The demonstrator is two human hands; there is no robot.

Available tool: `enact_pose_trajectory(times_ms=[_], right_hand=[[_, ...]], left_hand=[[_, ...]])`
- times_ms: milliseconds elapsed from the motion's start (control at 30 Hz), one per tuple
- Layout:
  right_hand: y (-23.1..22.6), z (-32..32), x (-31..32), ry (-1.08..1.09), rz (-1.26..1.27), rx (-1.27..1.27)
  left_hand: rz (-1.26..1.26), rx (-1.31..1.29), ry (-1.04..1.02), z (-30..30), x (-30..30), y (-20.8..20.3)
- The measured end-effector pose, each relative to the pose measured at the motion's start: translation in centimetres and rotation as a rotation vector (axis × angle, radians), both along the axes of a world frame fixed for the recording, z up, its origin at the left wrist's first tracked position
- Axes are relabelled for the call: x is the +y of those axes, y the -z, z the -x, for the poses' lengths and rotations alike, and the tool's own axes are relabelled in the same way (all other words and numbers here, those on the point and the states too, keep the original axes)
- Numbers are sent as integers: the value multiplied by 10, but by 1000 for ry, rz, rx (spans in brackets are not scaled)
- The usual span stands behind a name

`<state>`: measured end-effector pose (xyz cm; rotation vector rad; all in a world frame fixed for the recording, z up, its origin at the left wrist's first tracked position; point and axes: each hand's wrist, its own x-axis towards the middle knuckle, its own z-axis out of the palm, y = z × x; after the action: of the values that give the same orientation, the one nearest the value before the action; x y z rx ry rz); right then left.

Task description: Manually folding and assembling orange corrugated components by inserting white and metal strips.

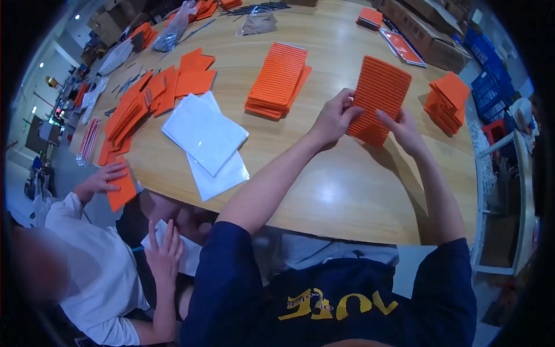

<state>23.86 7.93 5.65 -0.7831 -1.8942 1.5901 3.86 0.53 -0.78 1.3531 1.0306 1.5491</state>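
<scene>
An orange ribbed pad (383, 95) is held up above the table between my two hands, its ridged face toward me. My left hand (335, 117) grips its lower left edge, with the thumb on the front. At the lower right edge my right hand (403, 128) holds it the same way, thumb in front and the other fingers hidden behind. Left of my hands lies a stack of orange ribbed pads (277, 78). Beyond my right hand stands another, uneven pile of orange pads (448, 101).
White sheets or bags (205, 139) overlap on the wooden table (329, 196). Fanned orange pads (136, 107) lie farther left. At the left, a co-worker's hand (107, 178) holds an orange pad. Cardboard boxes (425, 34) stand far right, and a white shelf frame (494, 269) stands beyond the table's right edge.
</scene>
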Motion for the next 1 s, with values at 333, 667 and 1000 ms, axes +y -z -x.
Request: enact_pose_trajectory(times_ms=[333, 667, 1000], right_hand=[[-102, 182, 156, 379, -197, 382], [-33, 489, 249, 95, -769, 334], [16, 589, 317, 110, -873, 120]], left_hand=[[41, 114, -480, 10, 3, 2], [210, 384, -358, 14, 4, -6], [59, 289, -319, 18, 3, -8]])
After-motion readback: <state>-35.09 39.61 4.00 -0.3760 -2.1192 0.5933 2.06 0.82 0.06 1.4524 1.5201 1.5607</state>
